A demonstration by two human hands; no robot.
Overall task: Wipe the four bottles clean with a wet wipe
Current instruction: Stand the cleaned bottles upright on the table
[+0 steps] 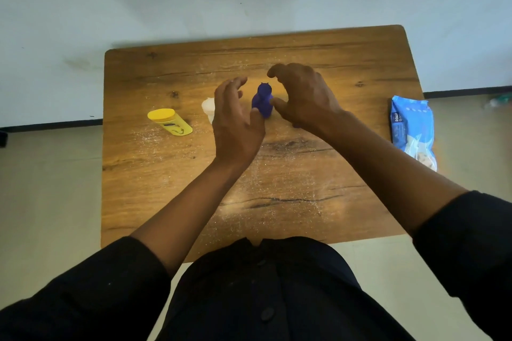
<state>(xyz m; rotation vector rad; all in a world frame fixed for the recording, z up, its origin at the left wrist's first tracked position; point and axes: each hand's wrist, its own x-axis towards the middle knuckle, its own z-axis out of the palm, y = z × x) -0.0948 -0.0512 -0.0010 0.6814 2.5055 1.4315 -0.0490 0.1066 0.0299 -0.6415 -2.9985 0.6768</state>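
Note:
A dark blue bottle (262,99) stands upright in the middle of the wooden table (360,63). My left hand (235,122) hovers just left of it with fingers relaxed, its thumb close to the bottle's base. My right hand (302,94) arches over the bottle's right side, fingers loosely curved, holding nothing. A white bottle (208,108) shows partly behind my left hand. A yellow bottle (169,122) stands tilted in view at the left. A blue wet-wipe pack (412,130) lies at the table's right edge. A fourth bottle is hidden or out of sight.
White powder or dust is scattered over the tabletop, mostly at the front centre and near the yellow bottle. A pale wall and floor surround the table. A small dark patch shows under my right wrist.

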